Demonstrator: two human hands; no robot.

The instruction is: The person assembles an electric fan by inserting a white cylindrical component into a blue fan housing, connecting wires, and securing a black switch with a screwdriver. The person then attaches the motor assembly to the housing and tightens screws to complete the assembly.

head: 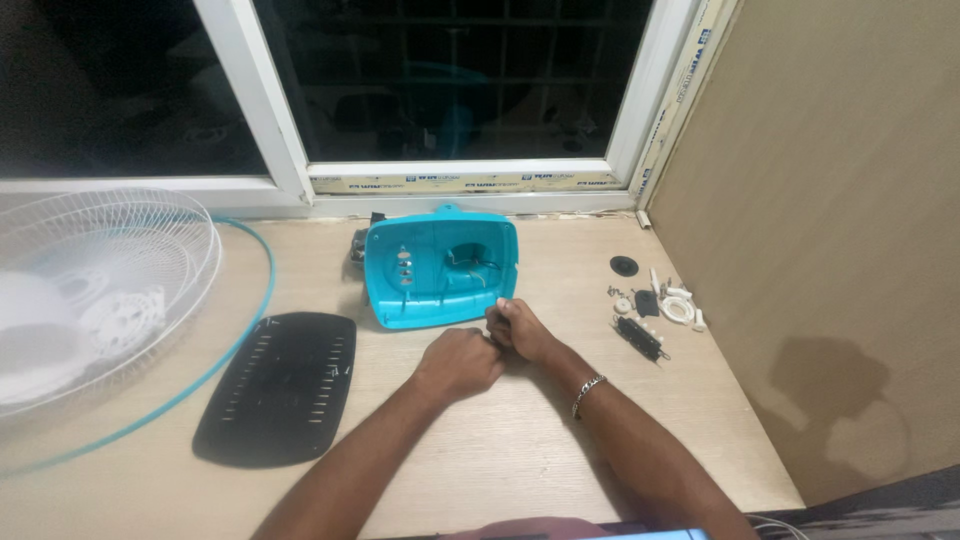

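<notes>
Head view shows our two fists side by side at the middle of the counter (480, 460), just in front of the teal plastic housing (441, 268). We keep our left hand (458, 363) curled nearly closed, and our right hand (520, 328), also curled tight, touches the housing's near edge; whether either pinches a small part we cannot tell. The housing lies open side up toward the back edge by the window, probably so its inside can be reached. A black slotted cover (278, 387) rests toward the left front. A white wire grille (95, 290) overhangs the left edge. Small screws and fittings (652, 305) sit gathered near the right edge, seemingly kept together.
</notes>
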